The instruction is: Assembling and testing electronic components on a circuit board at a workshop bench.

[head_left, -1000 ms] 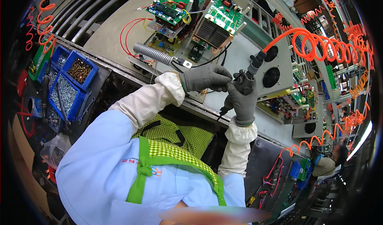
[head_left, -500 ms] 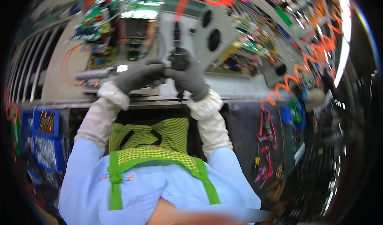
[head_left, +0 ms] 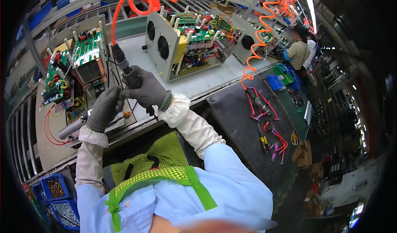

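Note:
My gloved right hand [head_left: 149,91] is wrapped round a dark air screwdriver [head_left: 120,58], whose top joins an orange coiled hose [head_left: 114,24]. Its lower end shows beneath the hand. My gloved left hand [head_left: 103,110] is closed, its fingertips pinched against those of the right; whatever lies between them is hidden. Behind the left hand stands an open electronics unit with green circuit boards [head_left: 87,49] and a finned heat sink [head_left: 89,72]. A grey ribbed cylinder [head_left: 71,128] lies beside my left wrist, with thin red wires [head_left: 49,129] looping next to it.
Another open unit with a two-fan panel [head_left: 159,43] stands on the white bench. Red cables [head_left: 258,105] and yellow-handled pliers [head_left: 264,143] lie on a dark mat [head_left: 231,109] at right. Blue screw bins [head_left: 66,210] sit lower left. Farther right stands another person [head_left: 298,53].
The view has swung, so the bench and units appear tilted and shifted left. Both hands now appear farther left and lower, still together, with the screwdriver still in my right hand.

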The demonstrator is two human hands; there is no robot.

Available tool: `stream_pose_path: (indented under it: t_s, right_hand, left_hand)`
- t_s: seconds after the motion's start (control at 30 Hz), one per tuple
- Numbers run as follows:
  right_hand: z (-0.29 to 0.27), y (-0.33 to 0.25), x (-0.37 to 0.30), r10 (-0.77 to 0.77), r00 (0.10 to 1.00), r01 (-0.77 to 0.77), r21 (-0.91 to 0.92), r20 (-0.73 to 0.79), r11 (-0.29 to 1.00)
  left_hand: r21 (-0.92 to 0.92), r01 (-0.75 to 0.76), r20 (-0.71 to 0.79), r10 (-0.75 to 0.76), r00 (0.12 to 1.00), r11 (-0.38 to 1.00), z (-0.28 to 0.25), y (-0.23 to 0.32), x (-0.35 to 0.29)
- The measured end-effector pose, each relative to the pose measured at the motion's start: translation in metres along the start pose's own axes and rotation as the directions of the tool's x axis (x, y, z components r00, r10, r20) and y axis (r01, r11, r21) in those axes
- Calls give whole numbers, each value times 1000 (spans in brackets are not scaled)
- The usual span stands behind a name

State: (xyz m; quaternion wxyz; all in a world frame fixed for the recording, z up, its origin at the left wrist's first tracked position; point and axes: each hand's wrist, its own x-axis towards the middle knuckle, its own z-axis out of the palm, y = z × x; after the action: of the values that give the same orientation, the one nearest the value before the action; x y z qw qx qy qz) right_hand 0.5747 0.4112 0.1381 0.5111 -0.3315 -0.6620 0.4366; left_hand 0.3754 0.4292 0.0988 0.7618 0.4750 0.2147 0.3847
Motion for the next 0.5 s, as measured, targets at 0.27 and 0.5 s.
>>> stream_pose_path:
  t_s: [0.27,0.5]
  right_hand:
    - [12,-73,52,-534,810,565,75,-244,822]
    - [10,-44,82,-478,878,432,432,-3,792]
  left_hand:
    - [196,-470,-201,504,840,861,-135,15,20]
    - [444,-582,-255,719,647,681,-120,11,41]
